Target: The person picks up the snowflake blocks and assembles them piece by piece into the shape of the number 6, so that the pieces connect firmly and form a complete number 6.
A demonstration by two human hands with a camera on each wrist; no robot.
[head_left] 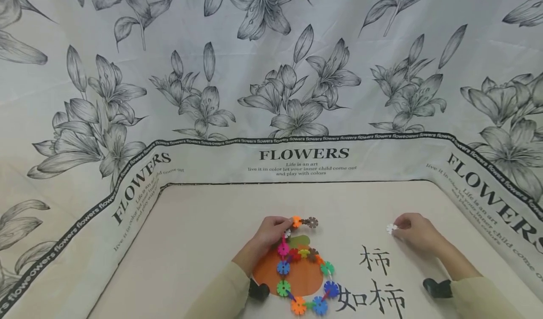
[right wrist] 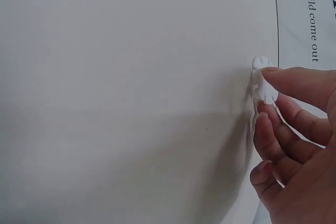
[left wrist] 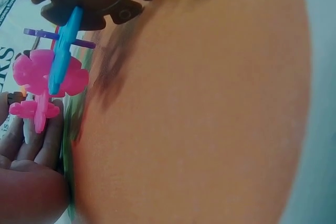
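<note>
A chain of colourful plastic snowflake discs (head_left: pixel 283 288) hangs in a loop, overlapping the printed orange persimmon in the head view. My left hand (head_left: pixel 271 232) pinches the chain near its top, beside an orange disc (head_left: pixel 296 221). Past those fingertips the chain ends in a brown disc (head_left: pixel 312 222). Close up in the left wrist view are another brown disc (left wrist: pixel 105 17), a blue disc seen edge-on (left wrist: pixel 64 56) and pink discs (left wrist: pixel 37 74). Away to the right, my right hand (head_left: pixel 417 232) holds a single white snowflake disc (right wrist: pixel 263 85) between thumb and fingers, apart from the chain.
Both hands work over a pale tabletop cloth (head_left: pixel 203 224) printed with a persimmon (head_left: pixel 263 272) and black characters (head_left: pixel 387 298). A flower-patterned curtain (head_left: pixel 297 97) surrounds it at the back and sides. Black devices (head_left: pixel 438 288) sit at both wrists.
</note>
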